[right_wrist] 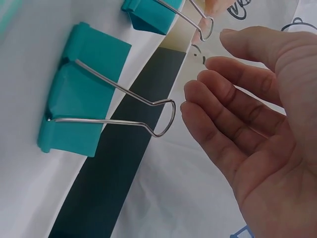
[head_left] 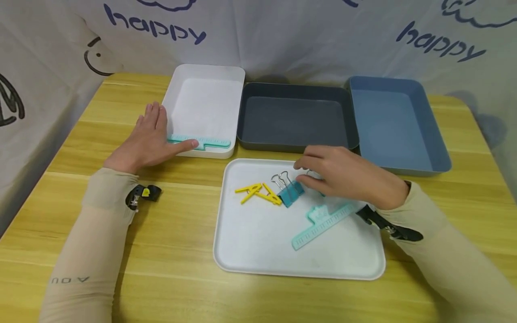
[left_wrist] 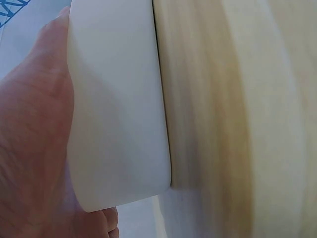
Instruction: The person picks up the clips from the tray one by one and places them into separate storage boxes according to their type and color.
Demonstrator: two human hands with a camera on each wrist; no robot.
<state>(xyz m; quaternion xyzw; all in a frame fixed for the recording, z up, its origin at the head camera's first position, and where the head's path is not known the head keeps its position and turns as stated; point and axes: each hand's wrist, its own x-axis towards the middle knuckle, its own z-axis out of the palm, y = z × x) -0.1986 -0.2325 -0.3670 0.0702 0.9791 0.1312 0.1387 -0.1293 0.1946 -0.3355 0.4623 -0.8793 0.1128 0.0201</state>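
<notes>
My left hand (head_left: 147, 141) rests on the left edge of a white box (head_left: 203, 96), fingers straight and thumb reaching over the near rim. Inside that box, a turquoise ruler-shaped clip (head_left: 218, 143) lies along the near side, by the thumb. Over a flat white tray (head_left: 254, 242), my right hand (head_left: 337, 172) hovers with loosely bent fingers, holding nothing. In the right wrist view its fingertips are apart from the wire handles of a teal binder clip (right_wrist: 86, 94). Another teal binder clip (head_left: 290, 194) sits left of that hand. Below lies a second ruler-shaped clip (head_left: 323, 225).
Yellow clothespins (head_left: 269, 195) lie on the left part of the flat tray. Behind it stand a dark grey box (head_left: 296, 119) and a blue box (head_left: 397, 125), in line with the white one. A printed white cloth (head_left: 282, 40) hangs behind the wooden table (head_left: 173, 251).
</notes>
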